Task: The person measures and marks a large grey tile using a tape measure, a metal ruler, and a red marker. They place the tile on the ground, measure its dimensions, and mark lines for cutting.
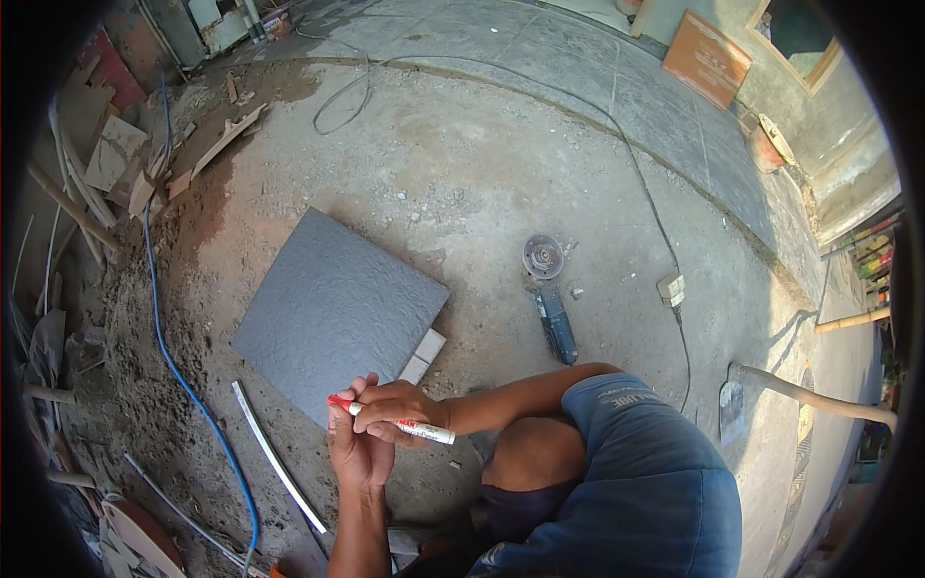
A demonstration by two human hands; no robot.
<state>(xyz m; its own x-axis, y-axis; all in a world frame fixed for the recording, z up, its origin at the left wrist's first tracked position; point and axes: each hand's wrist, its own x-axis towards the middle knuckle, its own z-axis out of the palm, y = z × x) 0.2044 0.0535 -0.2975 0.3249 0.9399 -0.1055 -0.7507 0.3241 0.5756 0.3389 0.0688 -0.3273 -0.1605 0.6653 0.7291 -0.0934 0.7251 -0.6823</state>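
Close in front of me, both hands meet on a white marker (434, 433) with a red cap (337, 401). My right hand (393, 407) is closed around the marker's barrel. My left hand (360, 453) is closed at the capped end, its fingers against the cap. Just beyond my hands lies a dark grey square tile (332, 299) with a rough surface. Light block pieces (422, 356) stick out from under its right corner. To the left of my left forearm rests a thin pale strip (275, 453).
An angle grinder (554, 323) lies on the concrete floor right of the tile. A socket block (672, 289) sits on a dark cable farther right. A blue hose (178, 371) runs down the left side, near scrap wood (217, 149). A long-handled tool (809, 393) lies at right.
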